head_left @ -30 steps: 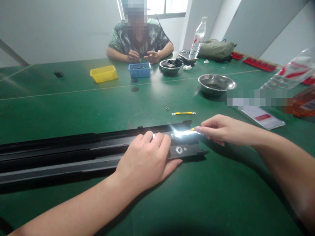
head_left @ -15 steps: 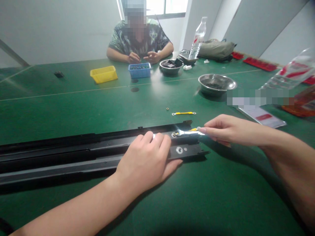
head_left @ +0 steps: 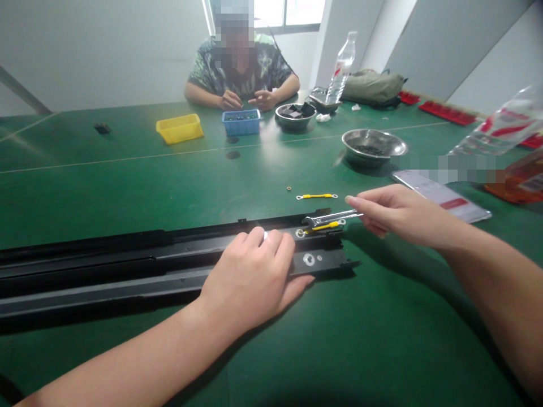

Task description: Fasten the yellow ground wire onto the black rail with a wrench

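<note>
Two long black metal profiles [head_left: 169, 281] lie side by side on the green table. My left hand [head_left: 254, 265] is wrapped over them near their right end, pressing them down. My right hand [head_left: 386, 212] pinches a silver wrench [head_left: 335, 217], whose open jaw hangs just above the far profile. Beneath it a short yellow wire [head_left: 326, 226] with ring ends is attached by its left end at a nut [head_left: 300, 233] on that profile. The near profile shows a pale round spot [head_left: 309, 259] with a stud or hole in it.
Beyond the profiles lie a second yellow wire [head_left: 317, 196] and a small brass nut [head_left: 289, 188]. Farther back are a steel bowl [head_left: 373, 135], a yellow bin [head_left: 180, 130] and a blue bin [head_left: 241, 127]. A phone [head_left: 462, 206] and bottles stand right. Another person [head_left: 241, 68] sits opposite.
My right hand has raised the wrench up and away from the nut, uncovering the attached yellow wire. My left hand stays on the profiles.
</note>
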A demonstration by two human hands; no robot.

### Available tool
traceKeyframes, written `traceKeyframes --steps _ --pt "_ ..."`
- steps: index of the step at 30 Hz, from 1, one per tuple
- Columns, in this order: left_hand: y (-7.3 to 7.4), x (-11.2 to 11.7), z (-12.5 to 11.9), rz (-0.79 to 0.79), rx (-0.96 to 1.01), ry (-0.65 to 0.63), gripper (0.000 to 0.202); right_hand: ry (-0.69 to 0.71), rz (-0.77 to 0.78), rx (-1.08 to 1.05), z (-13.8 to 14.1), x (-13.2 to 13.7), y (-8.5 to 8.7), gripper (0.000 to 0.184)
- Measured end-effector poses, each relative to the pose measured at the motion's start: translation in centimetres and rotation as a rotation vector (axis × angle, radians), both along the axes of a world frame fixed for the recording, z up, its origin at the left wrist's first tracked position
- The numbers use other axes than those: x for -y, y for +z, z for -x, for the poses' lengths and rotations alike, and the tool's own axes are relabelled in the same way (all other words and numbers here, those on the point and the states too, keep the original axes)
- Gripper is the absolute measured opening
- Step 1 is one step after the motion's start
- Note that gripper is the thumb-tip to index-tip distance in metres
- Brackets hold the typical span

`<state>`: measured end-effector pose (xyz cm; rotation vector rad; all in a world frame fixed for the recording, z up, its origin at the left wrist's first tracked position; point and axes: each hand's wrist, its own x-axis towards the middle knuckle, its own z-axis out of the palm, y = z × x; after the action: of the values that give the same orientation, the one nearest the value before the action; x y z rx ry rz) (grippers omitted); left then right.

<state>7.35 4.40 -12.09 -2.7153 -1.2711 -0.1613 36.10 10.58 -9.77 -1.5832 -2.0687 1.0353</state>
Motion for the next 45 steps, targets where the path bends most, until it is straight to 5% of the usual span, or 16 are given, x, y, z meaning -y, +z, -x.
traceKeyframes --steps 14,30,45 --pt "0.0 0.0 0.1 0.001 0.000 -0.005 0.045 -0.013 0.072 -0.024 1.2 -0.2 -1.3 0.059" --pt "-0.2 -0.1 0.0 -0.017 -0.006 -0.003 0.045 0.163 0.244 0.143 0.1 0.0 -0.6 0.057" --pt "-0.3 -0.2 -0.1 -0.010 -0.006 -0.002 0.048 0.059 0.201 0.099 0.0 0.1 -0.1 0.060"
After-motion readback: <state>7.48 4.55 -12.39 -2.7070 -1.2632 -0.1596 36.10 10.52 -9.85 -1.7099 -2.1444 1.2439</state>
